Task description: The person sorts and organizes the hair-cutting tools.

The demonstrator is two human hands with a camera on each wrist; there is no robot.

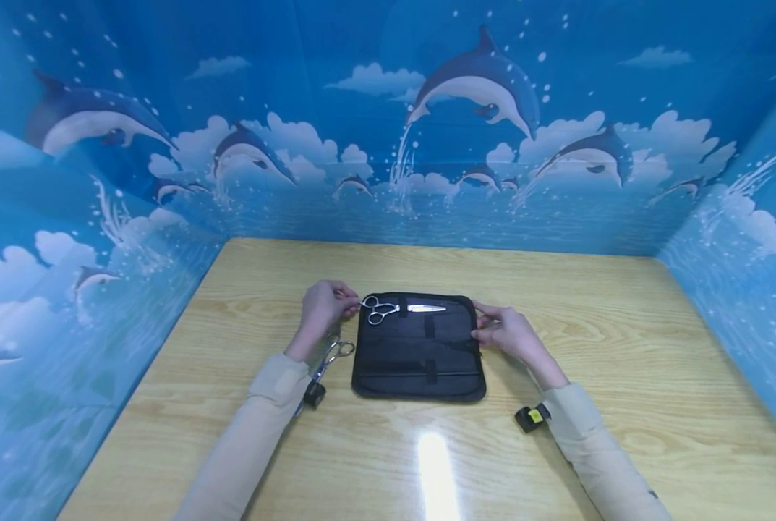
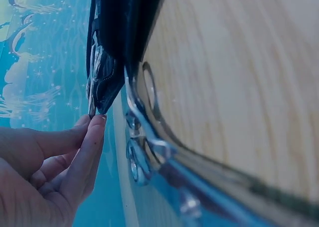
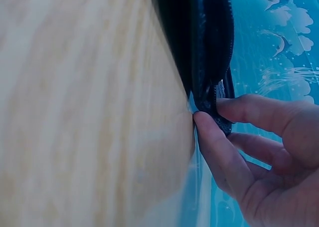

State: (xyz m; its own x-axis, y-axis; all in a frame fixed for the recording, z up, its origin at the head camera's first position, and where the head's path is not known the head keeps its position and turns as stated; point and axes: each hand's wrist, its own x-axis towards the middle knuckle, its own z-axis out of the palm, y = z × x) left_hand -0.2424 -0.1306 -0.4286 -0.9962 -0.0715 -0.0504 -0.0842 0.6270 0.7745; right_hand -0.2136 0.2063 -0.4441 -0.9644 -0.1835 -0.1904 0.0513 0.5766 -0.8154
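A black zip-edged case (image 1: 388, 347) lies spread flat on the table, its inside facing up. Silver scissors (image 1: 427, 309) lie along its top edge, slipped under an elastic loop, blades to the right and finger rings to the left. My left hand (image 1: 325, 307) pinches the ring end of these scissors between thumb and fingertips at the case's left edge. On the other side, my right hand (image 1: 508, 333) grips the case's right edge, thumb (image 3: 239, 107) above and a finger (image 3: 214, 137) beneath. A second pair of scissors (image 1: 331, 354) lies under my left wrist.
The wood-grain table (image 1: 622, 347) extends around the case. Dolphin-printed blue sheeting (image 1: 388, 210) rises at the back and both sides. Small black devices sit at my left wrist (image 1: 314, 394) and right wrist (image 1: 531, 417). More elastic loops (image 1: 430, 369) cross the case's lower part.
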